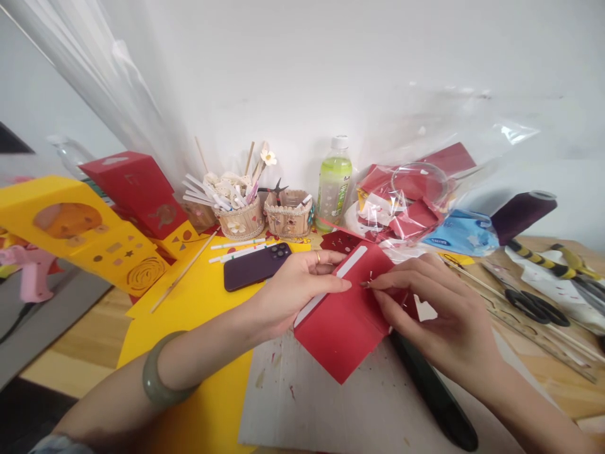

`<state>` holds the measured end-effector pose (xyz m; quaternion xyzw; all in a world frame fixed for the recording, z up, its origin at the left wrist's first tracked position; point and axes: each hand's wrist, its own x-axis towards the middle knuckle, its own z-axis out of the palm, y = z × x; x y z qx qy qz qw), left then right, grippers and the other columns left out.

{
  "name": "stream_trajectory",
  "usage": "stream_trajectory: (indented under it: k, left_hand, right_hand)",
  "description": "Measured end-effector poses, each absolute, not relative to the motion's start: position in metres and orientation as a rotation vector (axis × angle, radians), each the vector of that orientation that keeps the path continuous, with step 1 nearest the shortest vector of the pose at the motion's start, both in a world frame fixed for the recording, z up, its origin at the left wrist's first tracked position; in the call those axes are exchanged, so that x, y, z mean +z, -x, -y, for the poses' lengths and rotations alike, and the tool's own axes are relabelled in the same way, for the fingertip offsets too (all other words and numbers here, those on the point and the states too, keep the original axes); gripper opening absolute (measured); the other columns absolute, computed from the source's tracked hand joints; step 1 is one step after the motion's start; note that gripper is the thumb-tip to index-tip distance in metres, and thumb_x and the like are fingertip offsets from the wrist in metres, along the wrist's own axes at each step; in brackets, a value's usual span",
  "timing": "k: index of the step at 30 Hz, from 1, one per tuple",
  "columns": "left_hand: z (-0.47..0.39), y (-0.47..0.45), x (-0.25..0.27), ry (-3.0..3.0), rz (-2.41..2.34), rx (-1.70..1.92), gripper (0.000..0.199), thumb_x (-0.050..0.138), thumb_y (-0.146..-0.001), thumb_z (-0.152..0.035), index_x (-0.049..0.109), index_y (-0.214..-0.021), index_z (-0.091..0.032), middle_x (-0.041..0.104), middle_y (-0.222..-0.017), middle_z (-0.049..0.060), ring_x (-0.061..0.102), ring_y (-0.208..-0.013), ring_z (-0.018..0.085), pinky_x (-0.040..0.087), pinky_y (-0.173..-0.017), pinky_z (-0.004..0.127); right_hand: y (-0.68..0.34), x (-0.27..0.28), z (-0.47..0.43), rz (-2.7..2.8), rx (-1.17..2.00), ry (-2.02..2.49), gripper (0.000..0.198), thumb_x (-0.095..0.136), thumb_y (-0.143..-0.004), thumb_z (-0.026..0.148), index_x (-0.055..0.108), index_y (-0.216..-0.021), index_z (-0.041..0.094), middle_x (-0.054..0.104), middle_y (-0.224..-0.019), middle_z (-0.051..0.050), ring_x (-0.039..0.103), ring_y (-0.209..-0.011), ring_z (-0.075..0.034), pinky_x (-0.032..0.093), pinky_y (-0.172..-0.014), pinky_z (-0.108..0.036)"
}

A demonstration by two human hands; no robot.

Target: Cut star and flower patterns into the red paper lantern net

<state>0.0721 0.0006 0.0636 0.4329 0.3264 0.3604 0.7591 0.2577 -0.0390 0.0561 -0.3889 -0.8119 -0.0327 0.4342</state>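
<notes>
A folded piece of red card point(343, 334) with a white strip point(352, 261) along one edge is held up over a pale cutting board point(288, 397). My left hand point(302, 284) grips its left edge, thumb on the front and fingers behind. Small cut slits show in the card near my right hand point(425, 302). That hand's thumb and index finger are pinched together at the slits; whatever is between them is too small to make out. Below it lies a dark-handled tool point(435, 391), its far end hidden behind the card and hand.
A purple phone point(255, 266) lies on yellow card point(184, 366). Behind stand two decorated baskets, a green drink bottle point(334, 183) and a clear bag of red scraps point(406, 202). Yellow and red boxes point(137, 195) and a pink glue gun point(33, 271) are left; scissors point(534, 306) and a ruler point(543, 340) right.
</notes>
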Motion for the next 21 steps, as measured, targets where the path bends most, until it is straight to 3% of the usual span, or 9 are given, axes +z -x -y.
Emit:
stream_trajectory:
  k: [11, 21]
  left_hand:
    - [-0.0015, -0.0674, 0.0703, -0.958, -0.704, 0.752, 0.022, 0.070, -0.071, -0.010, 0.066, -0.091, -0.017, 0.068, -0.077, 0.001, 0.062, -0.065, 0.010, 0.048, -0.065, 0.021]
    - [0.0013, -0.0692, 0.0663, -0.997, -0.745, 0.770, 0.022, 0.071, -0.069, -0.012, 0.068, -0.090, -0.018, 0.069, -0.081, 0.000, 0.062, -0.065, 0.011, 0.048, -0.065, 0.023]
  right_hand:
    - [-0.2584, 0.0548, 0.0402, 2.010, -0.151, 0.969, 0.025, 0.058, -0.082, 0.005, 0.063, -0.099, 0.023, 0.057, -0.076, -0.002, 0.050, -0.068, -0.016, 0.043, -0.059, -0.033]
    - [-0.2574, 0.0541, 0.0368, 2.044, -0.203, 0.950, 0.015, 0.062, -0.081, 0.007, 0.058, -0.087, 0.020, 0.058, -0.073, -0.002, 0.050, -0.063, -0.014, 0.043, -0.054, -0.029]
